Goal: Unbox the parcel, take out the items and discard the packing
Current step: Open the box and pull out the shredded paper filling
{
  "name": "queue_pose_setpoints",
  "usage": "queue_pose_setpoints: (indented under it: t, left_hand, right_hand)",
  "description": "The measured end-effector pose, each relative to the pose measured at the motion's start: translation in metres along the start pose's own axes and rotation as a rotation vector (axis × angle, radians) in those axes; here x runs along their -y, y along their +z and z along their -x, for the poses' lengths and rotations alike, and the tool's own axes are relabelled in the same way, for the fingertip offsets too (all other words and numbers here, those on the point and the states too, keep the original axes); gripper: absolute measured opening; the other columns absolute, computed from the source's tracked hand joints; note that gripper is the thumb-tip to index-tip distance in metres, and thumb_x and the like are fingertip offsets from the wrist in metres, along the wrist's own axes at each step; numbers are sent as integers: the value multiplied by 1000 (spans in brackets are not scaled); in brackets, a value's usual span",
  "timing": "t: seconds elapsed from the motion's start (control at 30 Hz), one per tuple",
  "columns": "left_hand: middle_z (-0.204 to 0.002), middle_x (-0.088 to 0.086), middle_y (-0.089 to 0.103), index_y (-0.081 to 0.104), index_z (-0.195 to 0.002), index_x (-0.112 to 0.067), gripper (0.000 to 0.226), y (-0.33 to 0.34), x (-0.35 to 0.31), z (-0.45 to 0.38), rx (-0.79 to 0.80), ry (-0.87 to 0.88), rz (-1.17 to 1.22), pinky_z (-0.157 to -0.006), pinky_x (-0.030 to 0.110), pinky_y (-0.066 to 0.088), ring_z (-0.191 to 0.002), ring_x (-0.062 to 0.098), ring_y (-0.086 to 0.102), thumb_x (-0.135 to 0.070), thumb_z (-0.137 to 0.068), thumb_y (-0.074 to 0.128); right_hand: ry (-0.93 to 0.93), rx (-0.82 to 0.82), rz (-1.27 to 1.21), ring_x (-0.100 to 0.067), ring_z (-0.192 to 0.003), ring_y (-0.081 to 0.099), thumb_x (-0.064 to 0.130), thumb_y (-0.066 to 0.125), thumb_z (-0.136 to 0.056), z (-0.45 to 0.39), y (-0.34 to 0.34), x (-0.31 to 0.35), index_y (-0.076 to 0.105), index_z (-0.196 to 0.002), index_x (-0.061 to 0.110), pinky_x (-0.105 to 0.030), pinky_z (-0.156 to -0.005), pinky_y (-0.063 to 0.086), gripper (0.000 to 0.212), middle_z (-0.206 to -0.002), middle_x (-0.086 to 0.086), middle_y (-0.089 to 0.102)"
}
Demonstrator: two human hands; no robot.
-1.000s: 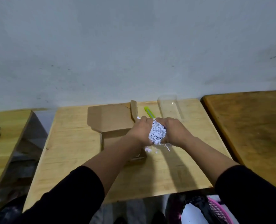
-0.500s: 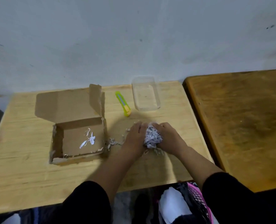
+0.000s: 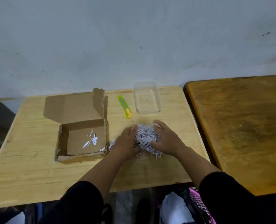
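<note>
An open cardboard box (image 3: 83, 139) sits on the light wooden table (image 3: 28, 167), lid flap folded back. Only a few white paper shreds (image 3: 92, 140) lie on its floor. To its right a heap of white shredded paper (image 3: 146, 139) rests on the table. My left hand (image 3: 126, 143) presses against the heap's left side and my right hand (image 3: 165, 139) cups its right side, fingers spread over the shreds. A few loose strands lie around the heap and beside the box wall.
A green and yellow utility knife (image 3: 125, 109) lies behind the heap. Next to it stands a clear plastic container (image 3: 147, 98). A darker wooden table (image 3: 244, 126) adjoins on the right. Below the table edge a pink basket (image 3: 200, 207) shows.
The tight wad of shreds that both hands squeezed has come down onto the table and spread into a looser heap. My fingers have opened around it. The view has tilted down.
</note>
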State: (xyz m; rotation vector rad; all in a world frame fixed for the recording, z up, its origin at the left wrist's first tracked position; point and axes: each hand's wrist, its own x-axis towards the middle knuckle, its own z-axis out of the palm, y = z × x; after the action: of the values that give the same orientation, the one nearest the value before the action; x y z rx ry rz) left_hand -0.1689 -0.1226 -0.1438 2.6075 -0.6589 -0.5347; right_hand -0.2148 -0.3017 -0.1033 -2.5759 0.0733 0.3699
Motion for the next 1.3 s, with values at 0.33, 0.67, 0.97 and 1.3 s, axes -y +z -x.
queue_pose_setpoints:
  t: [0.33, 0.67, 0.97, 1.3]
  left_hand:
    - [-152, 9, 20, 10, -147, -12, 88, -50, -3, 25, -94, -46, -90, -115, 40, 24, -143, 26, 15, -45, -84, 60]
    - [-157, 8, 7, 9, -147, -11, 78, -101, 74, 83, -185, -259, 4, -118, 35, 11, -146, 21, 0, -43, -89, 51]
    - [-157, 15, 1, 6, -147, -4, 95, -98, 155, 107, -242, -247, 32, -119, 39, 16, -145, 27, 4, -47, -82, 61]
    - [-152, -1, -31, -24, -142, -14, 108, -86, 185, 104, -173, -133, 315, -114, 25, 4, -138, 5, -18, -53, -82, 56]
  right_hand:
    - [11, 29, 84, -19, -143, 20, 41, 52, -88, 7, -16, 46, 16, -147, 13, -31, -113, 24, 74, -157, -4, 18]
    - [-84, 42, 39, -22, -139, 28, 34, 50, -90, -14, 16, 138, 23, -145, 13, -30, -111, 26, 65, -155, -6, 22]
    - [-95, 24, 44, -25, -130, 41, 24, 68, -80, -34, 77, 170, 33, -139, 10, -34, -106, 37, 71, -145, -9, 38]
    - [-37, 43, 63, -24, -132, 39, 31, 75, -73, -48, 82, 170, 34, -141, 17, -32, -112, 29, 81, -148, -3, 37]
